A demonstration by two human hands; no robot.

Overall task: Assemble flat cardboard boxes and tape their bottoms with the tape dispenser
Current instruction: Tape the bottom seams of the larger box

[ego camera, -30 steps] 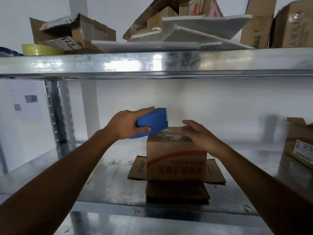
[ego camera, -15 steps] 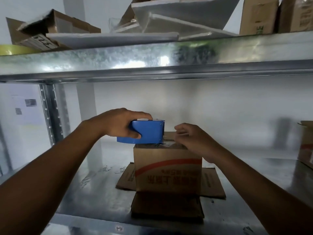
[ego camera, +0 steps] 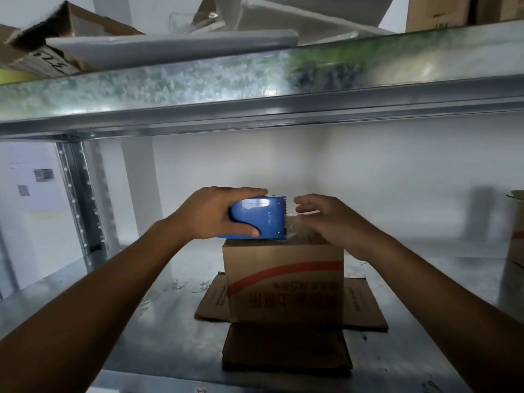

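A brown cardboard box (ego camera: 283,285) with a red stripe and upside-down print stands on the metal shelf (ego camera: 141,321), its lower flaps splayed flat around it. My left hand (ego camera: 209,214) grips a blue tape dispenser (ego camera: 262,218), which rests on the left part of the box's upturned top, toothed edge facing right. My right hand (ego camera: 329,219) hovers over the right side of the box top, fingers curled and apart, just right of the dispenser's edge. The tape itself is hard to make out.
A shelf beam (ego camera: 255,89) runs overhead, loaded with cardboard boxes (ego camera: 42,46) and white foam boards (ego camera: 170,46). Another carton (ego camera: 516,225) stands at the far right. A perforated upright post (ego camera: 82,199) rises at the left.
The dispenser has come down from a tilted hold onto the box top and turned level. My right hand has lifted off the box top. The view has moved closer.
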